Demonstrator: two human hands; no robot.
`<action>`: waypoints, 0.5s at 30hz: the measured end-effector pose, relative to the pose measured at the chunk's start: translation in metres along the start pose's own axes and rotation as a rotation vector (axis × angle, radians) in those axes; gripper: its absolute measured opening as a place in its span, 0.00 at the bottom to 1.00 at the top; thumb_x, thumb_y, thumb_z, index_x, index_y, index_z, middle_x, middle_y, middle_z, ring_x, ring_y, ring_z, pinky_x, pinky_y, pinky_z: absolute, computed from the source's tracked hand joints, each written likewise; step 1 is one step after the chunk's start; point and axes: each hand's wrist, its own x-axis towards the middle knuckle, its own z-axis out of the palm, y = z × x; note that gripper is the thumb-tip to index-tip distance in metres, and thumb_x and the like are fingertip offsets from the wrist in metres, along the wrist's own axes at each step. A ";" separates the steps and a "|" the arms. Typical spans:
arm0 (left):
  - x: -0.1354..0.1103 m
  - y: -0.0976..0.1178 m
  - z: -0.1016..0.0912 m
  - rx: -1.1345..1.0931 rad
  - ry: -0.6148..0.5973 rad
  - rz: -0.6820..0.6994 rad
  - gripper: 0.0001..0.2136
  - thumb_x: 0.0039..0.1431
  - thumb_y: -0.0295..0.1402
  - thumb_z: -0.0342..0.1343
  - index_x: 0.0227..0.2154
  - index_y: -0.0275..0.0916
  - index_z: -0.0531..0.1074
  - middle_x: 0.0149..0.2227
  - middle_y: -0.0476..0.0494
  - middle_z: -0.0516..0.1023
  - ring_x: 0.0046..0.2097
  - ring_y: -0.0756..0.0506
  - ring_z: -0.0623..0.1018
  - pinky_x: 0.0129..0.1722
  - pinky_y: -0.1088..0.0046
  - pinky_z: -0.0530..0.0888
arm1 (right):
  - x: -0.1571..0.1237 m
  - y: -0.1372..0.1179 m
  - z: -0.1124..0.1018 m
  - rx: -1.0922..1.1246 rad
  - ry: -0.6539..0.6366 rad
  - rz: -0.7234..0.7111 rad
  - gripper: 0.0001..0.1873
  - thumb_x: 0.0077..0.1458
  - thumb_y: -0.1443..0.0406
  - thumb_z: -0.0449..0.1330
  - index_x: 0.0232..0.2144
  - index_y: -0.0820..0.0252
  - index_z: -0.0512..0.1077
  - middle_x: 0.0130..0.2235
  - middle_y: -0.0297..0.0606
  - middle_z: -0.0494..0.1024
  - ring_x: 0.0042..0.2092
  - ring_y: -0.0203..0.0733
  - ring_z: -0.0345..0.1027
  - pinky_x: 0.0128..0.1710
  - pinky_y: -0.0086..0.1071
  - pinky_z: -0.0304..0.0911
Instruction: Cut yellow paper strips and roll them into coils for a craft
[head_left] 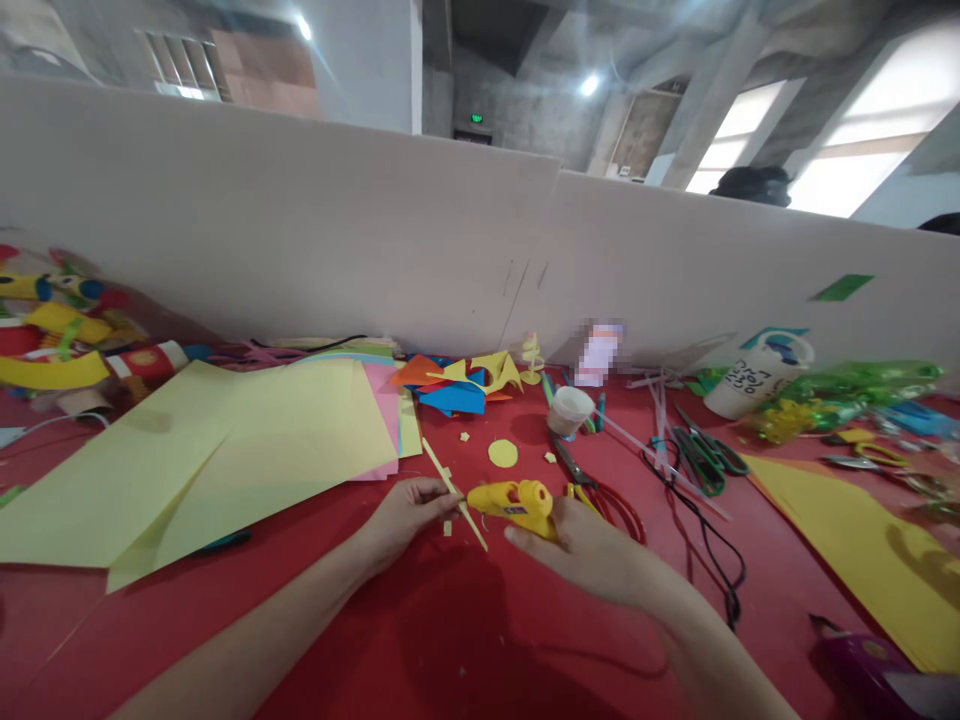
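My left hand (409,510) pinches a narrow yellow paper strip (474,530), which slants over the red table. My right hand (589,550) is wrapped round a yellow hot glue gun (510,497). The gun's nozzle points left and meets, or nearly meets, the strip at my left fingertips; I cannot tell if it touches. Beyond the gun lies a yellow paper disc (503,453), with a small paper star (550,458) to its right. Red-handled scissors (619,508) lie just past my right hand, partly hidden by it.
Large yellow paper sheets (285,430) cover the left. Coloured paper scraps (454,390) and a white cup (570,410) stand farther back. On the right are green-handled scissors (701,460), a black cable (705,530) and orange-yellow paper (847,540). A white partition (337,240) closes off the back.
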 end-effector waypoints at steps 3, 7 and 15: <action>0.000 0.000 0.000 0.017 -0.010 0.013 0.13 0.42 0.41 0.61 0.23 0.34 0.74 0.24 0.46 0.75 0.29 0.49 0.74 0.32 0.75 0.69 | 0.002 0.000 0.002 0.031 -0.021 -0.031 0.16 0.56 0.59 0.48 0.44 0.56 0.69 0.35 0.36 0.77 0.36 0.41 0.69 0.38 0.31 0.63; 0.000 0.000 0.000 0.011 -0.003 0.009 0.12 0.42 0.40 0.62 0.23 0.35 0.75 0.23 0.47 0.76 0.28 0.49 0.74 0.30 0.76 0.69 | 0.002 -0.001 0.000 0.044 -0.037 -0.073 0.16 0.57 0.61 0.48 0.46 0.55 0.68 0.37 0.36 0.76 0.38 0.40 0.69 0.41 0.31 0.62; -0.001 0.000 0.000 -0.011 -0.001 0.002 0.11 0.42 0.39 0.62 0.24 0.35 0.75 0.24 0.47 0.76 0.30 0.49 0.74 0.33 0.75 0.68 | -0.001 0.001 -0.005 0.057 -0.088 -0.055 0.17 0.56 0.60 0.49 0.45 0.55 0.69 0.34 0.35 0.76 0.36 0.41 0.69 0.40 0.31 0.62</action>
